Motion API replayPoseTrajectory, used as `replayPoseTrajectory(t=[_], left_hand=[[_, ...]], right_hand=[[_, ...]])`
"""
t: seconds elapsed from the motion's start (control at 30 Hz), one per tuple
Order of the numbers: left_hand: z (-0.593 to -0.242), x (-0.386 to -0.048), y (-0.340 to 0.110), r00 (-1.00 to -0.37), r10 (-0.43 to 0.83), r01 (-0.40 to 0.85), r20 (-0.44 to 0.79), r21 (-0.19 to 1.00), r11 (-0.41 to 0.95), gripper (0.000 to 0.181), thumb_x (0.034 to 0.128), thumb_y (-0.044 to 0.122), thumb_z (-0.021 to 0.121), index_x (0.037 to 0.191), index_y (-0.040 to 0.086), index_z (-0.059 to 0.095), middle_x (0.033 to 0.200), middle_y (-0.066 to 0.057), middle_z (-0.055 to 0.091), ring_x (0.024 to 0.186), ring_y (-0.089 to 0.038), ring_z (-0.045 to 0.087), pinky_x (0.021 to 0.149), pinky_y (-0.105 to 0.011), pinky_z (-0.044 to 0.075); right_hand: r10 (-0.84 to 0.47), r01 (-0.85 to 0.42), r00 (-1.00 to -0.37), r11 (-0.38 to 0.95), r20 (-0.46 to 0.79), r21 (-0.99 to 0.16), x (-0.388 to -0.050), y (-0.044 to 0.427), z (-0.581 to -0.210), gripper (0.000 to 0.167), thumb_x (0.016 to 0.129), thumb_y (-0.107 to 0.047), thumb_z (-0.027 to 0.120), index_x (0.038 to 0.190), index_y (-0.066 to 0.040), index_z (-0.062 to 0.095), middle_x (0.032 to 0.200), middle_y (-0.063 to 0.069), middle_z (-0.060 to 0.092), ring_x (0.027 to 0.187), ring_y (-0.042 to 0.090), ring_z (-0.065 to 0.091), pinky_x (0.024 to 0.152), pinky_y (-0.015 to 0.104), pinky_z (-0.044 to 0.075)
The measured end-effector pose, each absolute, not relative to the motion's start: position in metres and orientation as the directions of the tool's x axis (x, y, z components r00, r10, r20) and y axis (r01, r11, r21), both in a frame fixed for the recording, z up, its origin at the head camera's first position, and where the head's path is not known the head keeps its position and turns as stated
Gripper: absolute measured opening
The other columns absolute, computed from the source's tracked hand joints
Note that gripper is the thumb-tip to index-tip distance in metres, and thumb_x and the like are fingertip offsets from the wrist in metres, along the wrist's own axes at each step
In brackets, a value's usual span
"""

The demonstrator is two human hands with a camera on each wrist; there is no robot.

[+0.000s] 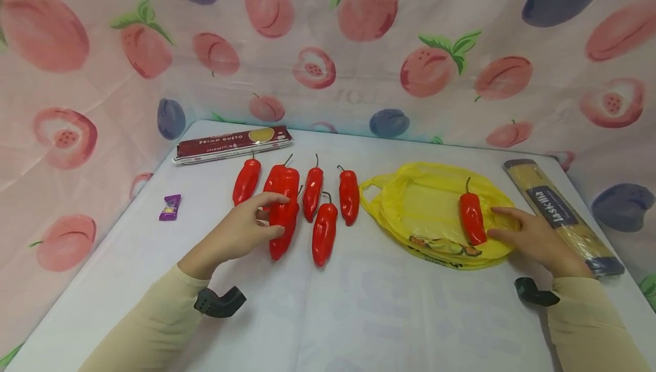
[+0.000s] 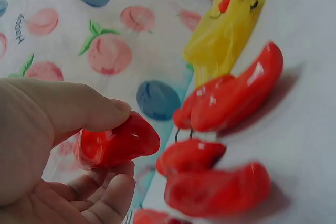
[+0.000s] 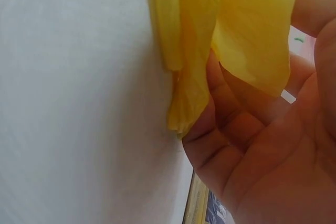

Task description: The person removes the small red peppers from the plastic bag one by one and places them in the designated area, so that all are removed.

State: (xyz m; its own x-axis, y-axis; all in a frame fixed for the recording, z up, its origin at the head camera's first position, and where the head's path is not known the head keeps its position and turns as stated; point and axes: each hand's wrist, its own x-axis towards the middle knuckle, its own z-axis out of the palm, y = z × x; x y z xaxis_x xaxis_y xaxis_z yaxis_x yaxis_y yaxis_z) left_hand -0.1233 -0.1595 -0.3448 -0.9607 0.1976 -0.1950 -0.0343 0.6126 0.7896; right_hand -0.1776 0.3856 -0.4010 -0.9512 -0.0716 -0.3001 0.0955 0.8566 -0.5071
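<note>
My left hand [image 1: 241, 229] holds a red pepper [image 1: 289, 178] between thumb and fingers, above other red peppers on the table. In the left wrist view, the thumb lies over this pepper [image 2: 131, 140] and the fingers are beneath it. My right hand [image 1: 535, 241] grips the right edge of a yellow plastic bag [image 1: 425, 212], its fingers curled behind the thin plastic [image 3: 194, 77] in the right wrist view. Another red pepper [image 1: 472, 218] lies at the bag's right side, close to those fingertips; whether they touch it is unclear.
Several more red peppers, including one near the middle [image 1: 324, 234], lie left of the bag. A dark red spaghetti packet [image 1: 236, 144] is at the back left, with a purple wrapped candy [image 1: 170, 207] nearer. A clear pasta pack [image 1: 564, 218] lies right, beside my right forearm.
</note>
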Motion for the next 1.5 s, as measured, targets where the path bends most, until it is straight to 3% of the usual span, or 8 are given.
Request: replayPoseTrajectory(t=[0.43, 0.8, 1.5], left_hand=[[-0.356, -0.109, -0.195, -0.961, 0.132, -0.109, -0.244, 0.770, 0.629, 0.057, 0.0881, 0.010, 0.074, 0.141, 0.011, 0.052, 0.131, -0.021, 0.052, 0.119, -0.041, 0.051, 0.078, -0.042, 0.059], [-0.368, -0.107, -0.219, -0.954, 0.119, -0.132, -0.274, 0.743, 0.656, 0.056, 0.0883, 0.010, 0.073, 0.141, 0.010, 0.053, 0.132, -0.023, 0.052, 0.119, -0.043, 0.051, 0.078, -0.042, 0.059], [-0.381, -0.109, -0.226, -0.939, 0.145, -0.129, -0.311, 0.711, 0.691, 0.056, 0.0874, 0.008, 0.074, 0.140, 0.009, 0.054, 0.134, -0.024, 0.048, 0.121, -0.045, 0.048, 0.080, -0.045, 0.058]], right_hand=[[-0.078, 0.079, -0.955, 0.865, -0.288, -0.496, -0.177, 0.384, -0.399, 0.087, 0.093, -0.057, 0.062, 0.149, 0.005, 0.036, 0.147, 0.042, 0.027, 0.127, 0.060, 0.026, 0.094, 0.078, 0.029], [-0.058, 0.114, -0.947, 0.859, -0.316, -0.499, -0.181, 0.385, -0.400, 0.098, 0.088, -0.066, 0.062, 0.151, 0.004, 0.034, 0.148, 0.041, 0.026, 0.128, 0.060, 0.025, 0.095, 0.078, 0.028], [-0.064, 0.113, -0.945, 0.855, -0.320, -0.506, -0.179, 0.385, -0.398, 0.095, 0.090, -0.064, 0.061, 0.151, 0.004, 0.034, 0.147, 0.042, 0.025, 0.127, 0.060, 0.025, 0.096, 0.078, 0.029]])
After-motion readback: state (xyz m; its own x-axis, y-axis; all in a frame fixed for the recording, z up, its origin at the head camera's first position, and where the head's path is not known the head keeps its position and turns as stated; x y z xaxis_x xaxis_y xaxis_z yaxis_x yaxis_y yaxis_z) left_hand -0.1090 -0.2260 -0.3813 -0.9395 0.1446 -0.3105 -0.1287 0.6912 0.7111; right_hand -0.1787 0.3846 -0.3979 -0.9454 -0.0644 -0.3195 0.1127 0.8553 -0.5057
